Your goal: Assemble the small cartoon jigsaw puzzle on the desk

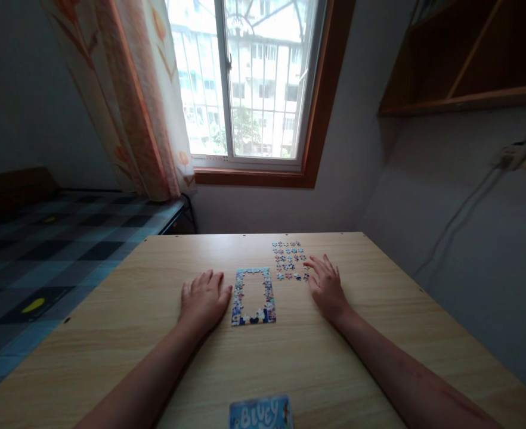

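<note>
My left hand (204, 299) lies flat on the wooden table, fingers apart, just left of a jigsaw puzzle frame (272, 314). The frame is a joined rectangular border of pieces, with bare table showing inside it. Farther back and to the right, several loose puzzle pieces (288, 258) are laid out in rows. My right hand (328, 286) rests at the right side of these rows, its fingers spread and the fingertips close to the nearest pieces. Whether the fingertips touch a piece is too small to tell. No piece shows in either hand.
A blue box (260, 412) marked "BLUEY" lies at the near edge of view on the table (254, 363). A bed with a checked cover (88, 238) stands at the left. Behind are a curtain (142, 101) and a window (263, 89); a wall shelf (464, 101) hangs upper right.
</note>
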